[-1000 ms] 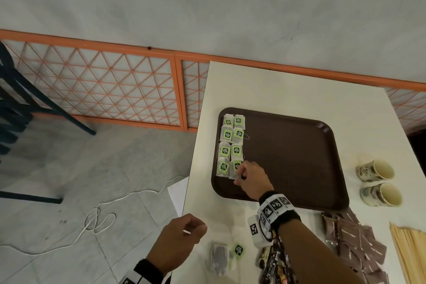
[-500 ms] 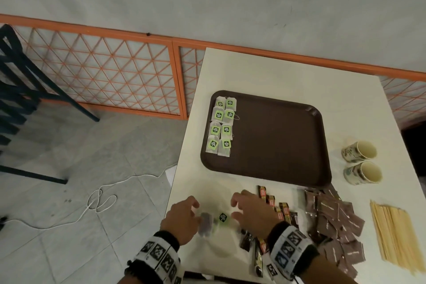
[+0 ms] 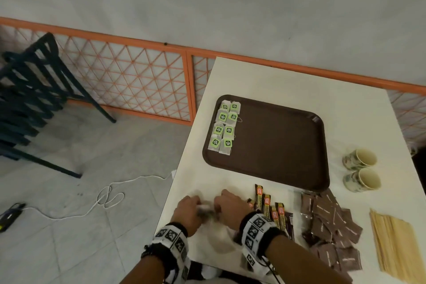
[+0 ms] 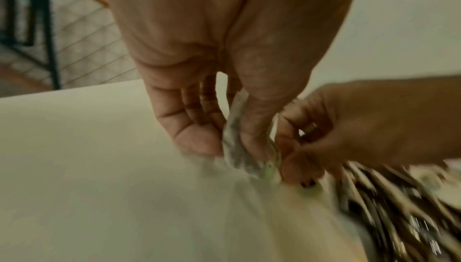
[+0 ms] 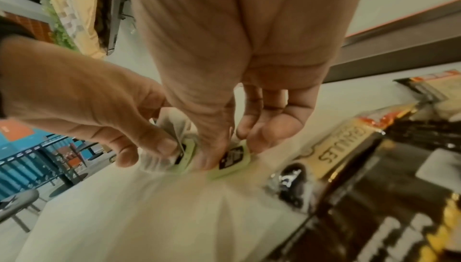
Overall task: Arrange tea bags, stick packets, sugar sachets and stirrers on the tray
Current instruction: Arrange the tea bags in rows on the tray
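Observation:
A brown tray (image 3: 276, 145) lies on the white table, with several green-tagged tea bags (image 3: 224, 129) in two columns along its left side. At the table's near left edge my left hand (image 3: 192, 205) and right hand (image 3: 222, 203) meet over loose tea bags (image 3: 205, 211). My left hand (image 4: 227, 146) pinches a crumpled tea bag (image 4: 237, 160) between thumb and fingers. My right hand (image 5: 237, 148) pinches the green tag (image 5: 232, 158) of a second tea bag. Stick packets (image 3: 269, 210), brown sugar sachets (image 3: 329, 226) and wooden stirrers (image 3: 391, 244) lie to the right.
Two paper cups (image 3: 360, 169) lie on their sides right of the tray. The table's left edge (image 3: 175, 191) runs close beside my left hand. Below it are a tiled floor, a white cable (image 3: 108, 196) and stacked dark chairs (image 3: 30, 99) by an orange lattice fence.
My right hand left the tray and came back to the near edge. Both hands closed in on the loose tea bags and took hold of them.

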The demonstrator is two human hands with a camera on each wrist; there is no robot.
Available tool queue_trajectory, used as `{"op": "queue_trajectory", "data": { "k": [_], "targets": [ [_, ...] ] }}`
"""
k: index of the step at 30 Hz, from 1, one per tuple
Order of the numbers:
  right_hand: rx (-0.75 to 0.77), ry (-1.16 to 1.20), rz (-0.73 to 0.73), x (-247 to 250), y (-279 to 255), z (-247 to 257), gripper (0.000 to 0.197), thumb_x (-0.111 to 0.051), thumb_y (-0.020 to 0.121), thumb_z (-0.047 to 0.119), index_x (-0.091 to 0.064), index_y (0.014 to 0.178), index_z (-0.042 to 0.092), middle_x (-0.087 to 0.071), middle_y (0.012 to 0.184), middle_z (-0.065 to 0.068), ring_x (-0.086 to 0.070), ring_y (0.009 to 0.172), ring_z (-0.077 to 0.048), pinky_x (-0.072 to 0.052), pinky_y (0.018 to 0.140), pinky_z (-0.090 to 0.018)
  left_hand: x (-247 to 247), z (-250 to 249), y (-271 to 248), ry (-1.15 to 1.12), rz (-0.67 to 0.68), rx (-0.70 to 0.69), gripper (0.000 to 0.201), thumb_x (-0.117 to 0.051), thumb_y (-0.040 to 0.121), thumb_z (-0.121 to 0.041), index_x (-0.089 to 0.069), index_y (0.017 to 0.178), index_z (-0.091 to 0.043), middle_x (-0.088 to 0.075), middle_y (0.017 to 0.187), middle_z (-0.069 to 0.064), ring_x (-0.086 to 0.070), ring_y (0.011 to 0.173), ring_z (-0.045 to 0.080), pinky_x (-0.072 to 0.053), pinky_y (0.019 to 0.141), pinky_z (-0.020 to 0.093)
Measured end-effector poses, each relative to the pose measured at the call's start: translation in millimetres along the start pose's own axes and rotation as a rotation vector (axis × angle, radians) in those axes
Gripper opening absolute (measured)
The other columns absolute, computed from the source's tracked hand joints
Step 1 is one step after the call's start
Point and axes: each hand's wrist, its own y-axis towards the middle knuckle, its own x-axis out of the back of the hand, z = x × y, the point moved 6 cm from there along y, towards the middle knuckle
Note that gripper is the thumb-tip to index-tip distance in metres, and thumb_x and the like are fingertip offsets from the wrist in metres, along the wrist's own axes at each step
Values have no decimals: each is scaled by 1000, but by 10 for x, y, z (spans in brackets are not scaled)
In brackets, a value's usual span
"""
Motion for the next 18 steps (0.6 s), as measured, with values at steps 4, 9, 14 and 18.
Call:
{"op": "queue_trajectory", "data": {
  "k": [4,9,14,18],
  "targets": [
    [-43,107,14,-12,14,-78,15,-59,87,22,-48,81,30,-47,100,3,-55,95,-24,-46,82,-35,119,149,4,-280,65,9,17,-61,79,-16,-52,70,-27,-72,90,8,-68,78,28,-53,62,33],
    [-19,299,20,99,42,-39,25,-65,80,14,-59,103,20,-62,100,0,-58,95,-22,-46,80,-30,161,159,-57,-640,129,30,25,-69,67,-23,-58,80,-5,-68,73,15,-61,60,23,-44,49,24],
    [3,631,16,274,-12,60,8,-63,86,10,-66,90,16,-68,79,-5,-67,67,-14,-57,62,-27,203,46,-56,-851,195,47,16,-72,86,-16,-58,90,-10,-71,83,9,-70,72,18,-55,63,30],
    [-19,762,-215,652,-160,0,16,-63,94,20,-68,83,10,-65,65,-2,-60,53,-3,-51,56,-20,290,-56,-45,-1057,319,12,38,-74,78,-31,-59,101,-4,-74,100,14,-72,94,25,-57,75,34]
  ]
}}
